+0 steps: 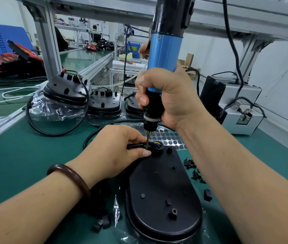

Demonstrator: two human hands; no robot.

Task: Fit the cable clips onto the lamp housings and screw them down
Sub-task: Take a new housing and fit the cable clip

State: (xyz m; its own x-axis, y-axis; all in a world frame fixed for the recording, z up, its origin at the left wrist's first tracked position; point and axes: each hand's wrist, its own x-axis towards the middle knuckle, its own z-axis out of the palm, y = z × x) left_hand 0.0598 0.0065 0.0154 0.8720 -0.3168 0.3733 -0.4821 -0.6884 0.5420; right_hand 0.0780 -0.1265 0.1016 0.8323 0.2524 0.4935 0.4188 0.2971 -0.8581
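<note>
Closest in, the black lamp housing (162, 191) lies flat, back up, on the green mat (25, 152). Its long axis runs away from the person, broad rounded end near, narrower end far. Loose black clips (102, 221) lie just left of its near end, and a scatter of small black screws (192, 168) lies just off its right edge.

The left hand (111, 152), with a dark bangle (69, 178) on the wrist, reaches in from the lower left. Its thumb and curled fingers pinch the cable clip (134, 146) at the housing's far end, beside the round cable port – the fingers hide most of the clip.

The right hand (167, 95) comes in from the right with the forearm raised. Its fingers wrap fully round the blue-and-black electric screwdriver (162, 59). The tool stands nearly upright, with its top leaning slightly right, and its bit points down onto the clip between the left fingertips.

A black cable (94, 132) loops on the mat behind the left hand, and a sheet of grey dot stickers (169, 138) lies behind the housing. Open mat lies to the left – the right side is tighter. Further back, more housings (66, 92) stand in a row, and a grey box (241, 106) sits at far right.
</note>
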